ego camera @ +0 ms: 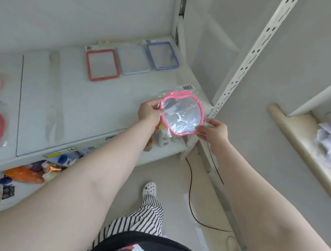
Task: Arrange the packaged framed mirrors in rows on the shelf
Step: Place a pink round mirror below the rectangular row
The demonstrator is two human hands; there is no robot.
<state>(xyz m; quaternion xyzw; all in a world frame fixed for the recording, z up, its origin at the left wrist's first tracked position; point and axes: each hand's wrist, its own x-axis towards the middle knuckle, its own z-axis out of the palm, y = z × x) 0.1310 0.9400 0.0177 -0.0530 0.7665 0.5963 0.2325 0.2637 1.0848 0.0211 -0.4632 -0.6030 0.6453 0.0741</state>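
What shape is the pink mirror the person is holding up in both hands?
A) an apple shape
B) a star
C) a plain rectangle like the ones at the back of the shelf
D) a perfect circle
A: the pink-framed mirror, in its clear wrapper, has a rounded apple outline with a leaf at the top; the left hand and right hand pinch its sides.

No legible text anywhere. Barcode sticker [187, 87] on the wrapper just above the hands: bars only, digits blurred. Small dark label [110, 138] on the shelf edge [88, 140] just left of the left forearm: characters too small to read. Printing on packets on the lower shelf unreadable.
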